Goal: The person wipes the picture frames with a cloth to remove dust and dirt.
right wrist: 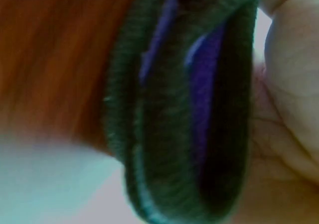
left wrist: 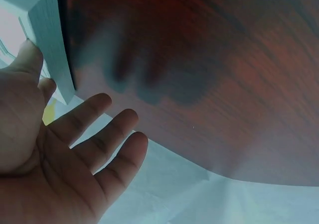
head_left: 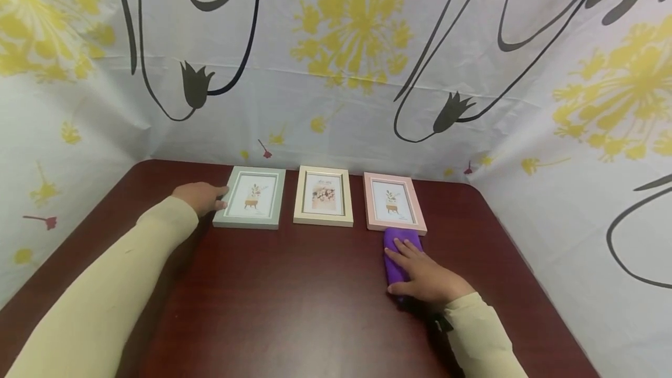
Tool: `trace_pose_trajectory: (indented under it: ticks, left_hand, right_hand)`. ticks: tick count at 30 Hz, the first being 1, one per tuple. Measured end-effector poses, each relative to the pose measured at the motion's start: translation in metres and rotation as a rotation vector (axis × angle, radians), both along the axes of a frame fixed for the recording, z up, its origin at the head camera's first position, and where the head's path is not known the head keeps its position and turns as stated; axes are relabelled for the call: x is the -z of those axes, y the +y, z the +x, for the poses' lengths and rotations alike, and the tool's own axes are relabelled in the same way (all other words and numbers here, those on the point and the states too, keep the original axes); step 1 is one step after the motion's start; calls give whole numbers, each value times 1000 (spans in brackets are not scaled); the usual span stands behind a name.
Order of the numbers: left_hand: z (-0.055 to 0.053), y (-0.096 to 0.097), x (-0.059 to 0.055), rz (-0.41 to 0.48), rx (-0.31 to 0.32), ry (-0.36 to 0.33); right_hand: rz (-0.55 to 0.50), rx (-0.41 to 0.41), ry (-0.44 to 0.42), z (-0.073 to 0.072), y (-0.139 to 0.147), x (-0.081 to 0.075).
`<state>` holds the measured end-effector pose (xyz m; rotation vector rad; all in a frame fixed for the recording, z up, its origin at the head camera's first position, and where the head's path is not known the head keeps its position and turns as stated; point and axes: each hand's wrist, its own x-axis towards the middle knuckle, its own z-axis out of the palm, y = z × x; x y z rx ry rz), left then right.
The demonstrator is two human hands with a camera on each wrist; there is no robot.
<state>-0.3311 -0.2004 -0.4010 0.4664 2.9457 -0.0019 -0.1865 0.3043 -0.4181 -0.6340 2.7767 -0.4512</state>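
At the back left of the table lies a green picture frame [head_left: 249,198] with a plant print. My left hand [head_left: 200,197] touches its left edge with thumb and index finger. In the left wrist view the thumb [left wrist: 31,59] rests over the frame's edge, while the other fingers stick out loosely. My right hand [head_left: 427,273] lies over a folded purple cloth [head_left: 395,270], fingers spread on top. The cloth's upper end meets the lower edge of a pink picture frame [head_left: 420,214]. The right wrist view shows the cloth's layered folds with dark green edging [right wrist: 164,149] beside the palm.
Between the green and pink frames lies a cream picture frame [head_left: 322,219] with a flower print. All three sit in a row near the back edge of the dark red-brown table [head_left: 294,290]. A white curtain [head_left: 315,34] with yellow and grey flowers surrounds it.
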Motion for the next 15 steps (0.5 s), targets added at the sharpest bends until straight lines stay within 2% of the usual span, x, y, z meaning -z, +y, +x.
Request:
trace_pose_trajectory:
  ticks: [3,7,10,13,15]
  left_hand:
    - [5,0,4,-24,-12,58]
    - [21,14,3,-15,-75,128]
    - [39,31,-3,63,-101,141]
    - [63,49,-7,176,-71,112]
    - [80,62,-7,229,-45,75]
  right_hand:
    - [-33,-1,-36,-1,4,-2]
    - [-33,18,-63,1,13,-7]
    - [-19,38,-70,5,19,-11]
    - [-14,64,-63,8,22,-14]
    - [-29,77,-15,10,19,-17]
